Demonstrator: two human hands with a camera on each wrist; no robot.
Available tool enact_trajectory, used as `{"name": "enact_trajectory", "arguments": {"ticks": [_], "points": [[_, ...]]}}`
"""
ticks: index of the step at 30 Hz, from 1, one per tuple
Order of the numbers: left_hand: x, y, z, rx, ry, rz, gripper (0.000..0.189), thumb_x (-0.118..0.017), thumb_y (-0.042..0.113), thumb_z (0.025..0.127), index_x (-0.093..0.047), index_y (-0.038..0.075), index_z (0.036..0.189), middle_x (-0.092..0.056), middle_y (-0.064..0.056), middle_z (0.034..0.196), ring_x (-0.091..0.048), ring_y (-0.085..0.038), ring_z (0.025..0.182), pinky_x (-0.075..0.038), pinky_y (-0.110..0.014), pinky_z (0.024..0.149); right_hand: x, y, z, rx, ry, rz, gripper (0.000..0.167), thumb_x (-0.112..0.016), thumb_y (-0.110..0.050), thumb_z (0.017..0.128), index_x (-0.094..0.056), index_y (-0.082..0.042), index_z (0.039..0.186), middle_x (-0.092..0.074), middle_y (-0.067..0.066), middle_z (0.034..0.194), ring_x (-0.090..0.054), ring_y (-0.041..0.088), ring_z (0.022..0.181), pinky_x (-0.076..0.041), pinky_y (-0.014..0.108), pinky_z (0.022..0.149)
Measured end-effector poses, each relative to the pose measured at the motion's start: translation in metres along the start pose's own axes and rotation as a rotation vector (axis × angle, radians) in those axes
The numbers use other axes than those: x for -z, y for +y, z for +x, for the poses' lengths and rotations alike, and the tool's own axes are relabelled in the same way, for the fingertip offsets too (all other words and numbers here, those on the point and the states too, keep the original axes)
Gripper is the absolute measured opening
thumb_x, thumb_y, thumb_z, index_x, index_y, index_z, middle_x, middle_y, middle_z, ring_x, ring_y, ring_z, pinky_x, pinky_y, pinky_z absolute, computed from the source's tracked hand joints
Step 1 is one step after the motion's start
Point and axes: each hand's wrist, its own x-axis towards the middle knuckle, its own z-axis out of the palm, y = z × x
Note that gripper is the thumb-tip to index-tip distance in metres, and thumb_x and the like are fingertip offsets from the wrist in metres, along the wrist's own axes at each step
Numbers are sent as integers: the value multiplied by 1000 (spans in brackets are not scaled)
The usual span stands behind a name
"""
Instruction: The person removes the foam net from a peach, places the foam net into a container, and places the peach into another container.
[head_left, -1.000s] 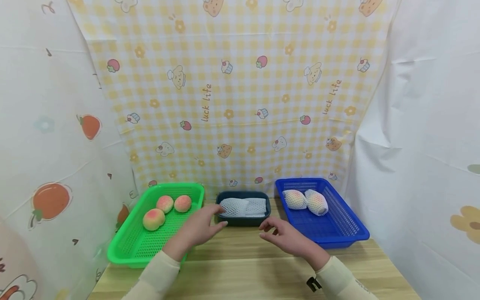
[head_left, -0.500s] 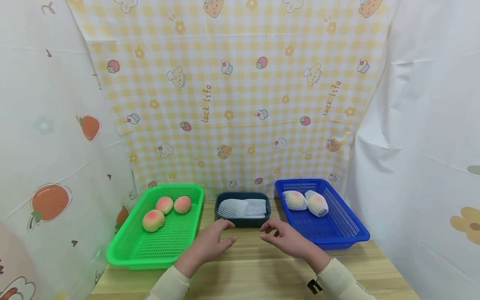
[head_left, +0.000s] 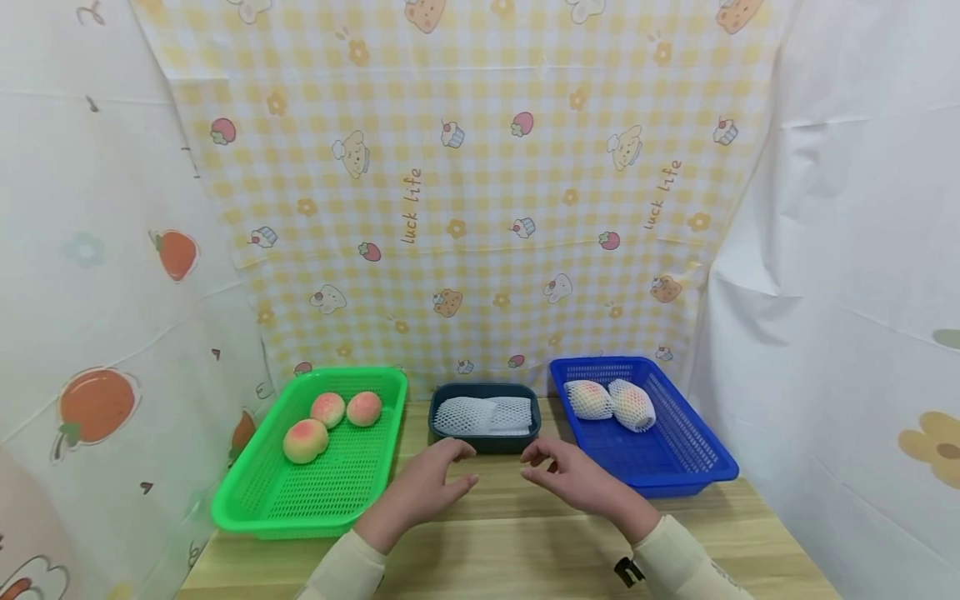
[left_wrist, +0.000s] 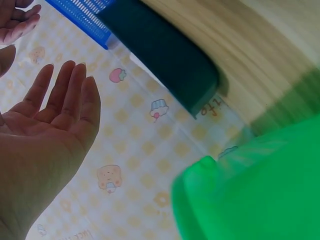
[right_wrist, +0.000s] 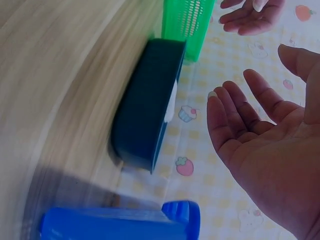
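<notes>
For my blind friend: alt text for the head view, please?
Left hand and right hand hover, empty, before a dark box of white nets; a green basket of three peaches stands left, a blue basket of two netted fruits right.

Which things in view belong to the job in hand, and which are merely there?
Likely part of the job:
peaches
green basket
foam nets
dark box
netted peaches
blue basket

Apparently just surroundings:
checked backdrop
side sheets
table
</notes>
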Motion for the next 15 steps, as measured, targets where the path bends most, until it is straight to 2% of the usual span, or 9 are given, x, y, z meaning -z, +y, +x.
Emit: {"name": "enact_trajectory", "arguments": {"ticks": [4,9,15], "points": [[-3,9,14,-23,2,-8,37,-76,36,106,-72,12,134,-72,-2,131,-69,-22,122,-58,-48,103,12,4,-4,0,42,-13,22,-66,-33,114,-72,-19,129,-71,-2,127,-65,20,121,-55,38,96],[-10,23,38,-70,-7,-24,37,-74,38,108,-73,12,135,-72,-2,131,-69,-20,122,-58,-46,105,34,9,-12,2,141,-44,23,-67,-31,113,-71,-15,130,-71,3,127,-67,24,117,-57,36,94],[-23,38,63,-96,-25,-34,39,-73,37,109,-73,10,136,-73,-3,132,-69,-22,124,-57,-45,107,58,24,-23,-45,232,-88,25,-70,-35,112,-72,-16,127,-70,-1,124,-67,21,112,-58,38,92]]}}
